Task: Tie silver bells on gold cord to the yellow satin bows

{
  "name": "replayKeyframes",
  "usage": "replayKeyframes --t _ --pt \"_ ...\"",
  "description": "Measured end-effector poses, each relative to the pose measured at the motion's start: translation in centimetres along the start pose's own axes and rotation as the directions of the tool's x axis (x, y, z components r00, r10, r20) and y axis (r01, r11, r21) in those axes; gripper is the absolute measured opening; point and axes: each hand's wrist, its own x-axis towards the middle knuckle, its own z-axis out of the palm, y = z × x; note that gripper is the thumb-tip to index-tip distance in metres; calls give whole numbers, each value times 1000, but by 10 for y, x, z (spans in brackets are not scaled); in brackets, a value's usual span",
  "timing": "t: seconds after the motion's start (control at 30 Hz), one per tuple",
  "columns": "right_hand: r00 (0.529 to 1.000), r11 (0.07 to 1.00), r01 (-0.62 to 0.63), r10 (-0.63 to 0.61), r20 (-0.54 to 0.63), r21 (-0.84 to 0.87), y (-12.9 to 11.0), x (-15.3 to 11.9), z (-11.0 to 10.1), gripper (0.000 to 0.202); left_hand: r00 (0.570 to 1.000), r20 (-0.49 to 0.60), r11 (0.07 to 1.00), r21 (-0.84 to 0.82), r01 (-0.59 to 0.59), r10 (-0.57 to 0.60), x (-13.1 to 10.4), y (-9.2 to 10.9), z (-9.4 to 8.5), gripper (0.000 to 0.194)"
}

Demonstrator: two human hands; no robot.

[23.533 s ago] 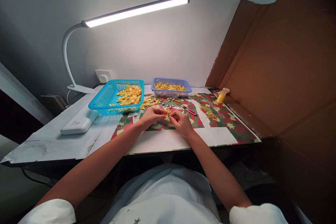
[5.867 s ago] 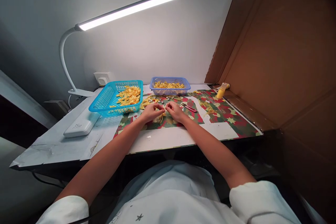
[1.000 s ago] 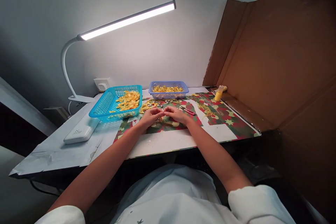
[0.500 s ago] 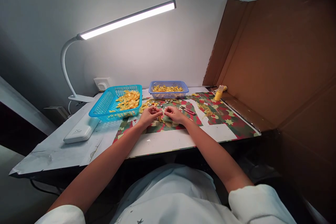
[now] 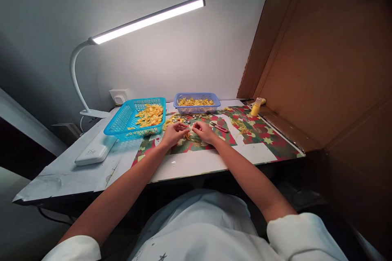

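Note:
My left hand (image 5: 174,134) and my right hand (image 5: 203,132) meet over the patterned mat, thumbs and fingers pinched with their tips nearly touching. Whatever small piece is between them is too tiny to name. Below the fingertips shows a bit of yellow ribbon-like material (image 5: 191,137), partly hidden by my hands. Just behind lie small shiny silver pieces (image 5: 188,122) and more yellow pieces (image 5: 172,121). To the right of my right hand rests a pair of red-handled thread snips (image 5: 221,128).
A turquoise basket (image 5: 122,119) with yellow ribbon pieces stands left, a purple basket (image 5: 197,109) with golden pieces behind. A yellow-filled bottle (image 5: 256,107) and fine golden strands (image 5: 241,126) are at right. A lit lamp (image 5: 150,20), white power bank (image 5: 95,150) and cardboard wall (image 5: 321,61) surround the table.
My right hand's fingers have shifted slightly, and the yellow ribbon-like material below them lies a little differently. Both hands stay pinched in nearly the same place.

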Motion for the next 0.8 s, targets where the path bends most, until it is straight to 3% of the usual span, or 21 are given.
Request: replayKeyframes --t 0.37,0.8 --pt "997 995 51 -55 -58 -81 2 0 2 11 983 -39 901 408 -148 179 -4 15 0 14" --pt "998 991 3 -12 -65 -135 15 5 7 13 976 16 745 644 -174 215 -5 15 4 19"
